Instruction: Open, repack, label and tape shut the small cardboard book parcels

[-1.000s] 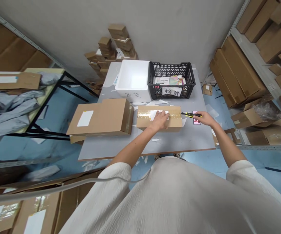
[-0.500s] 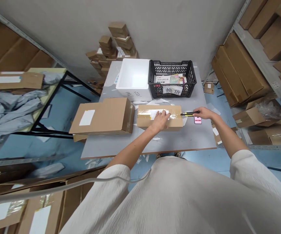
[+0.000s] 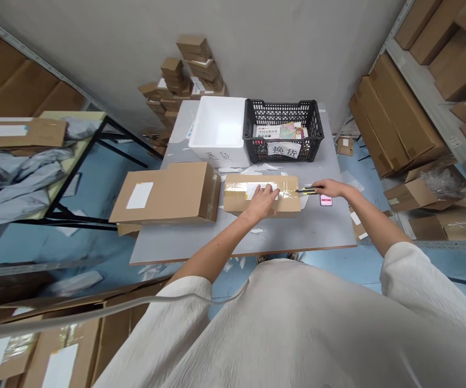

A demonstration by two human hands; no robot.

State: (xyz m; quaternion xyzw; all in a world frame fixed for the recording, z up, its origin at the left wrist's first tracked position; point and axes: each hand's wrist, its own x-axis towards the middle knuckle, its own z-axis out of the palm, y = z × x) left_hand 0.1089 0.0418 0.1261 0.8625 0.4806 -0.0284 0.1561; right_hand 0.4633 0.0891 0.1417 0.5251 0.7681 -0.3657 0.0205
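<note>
A taped cardboard box (image 3: pixel 238 200) with a white label (image 3: pixel 252 189) lies on the grey table (image 3: pixel 200 240) in front of me. My left hand (image 3: pixel 263 200) rests on its top with fingers spread, partly over the label. In my right hand (image 3: pixel 329 188) is a black and yellow box cutter (image 3: pixel 307 190), its tip at the right end of the box by the tape. Whether the blade is in the cardboard cannot be made out. Just below that hand a phone (image 3: pixel 326 200) with a lit screen lies on the table.
A larger carton (image 3: pixel 168 194) stands on the table's left. Behind are a white foam box (image 3: pixel 218 126) and a black crate (image 3: pixel 283 129) holding books. Paper scraps (image 3: pixel 257 168) lie about. Shelves with cartons (image 3: pixel 398 118) flank the right; a rack with grey bags (image 3: pixel 18 183) is left.
The view has shifted slightly, so everything sits a little further left. Both hands keep nearly the same places on the box and the cutter.
</note>
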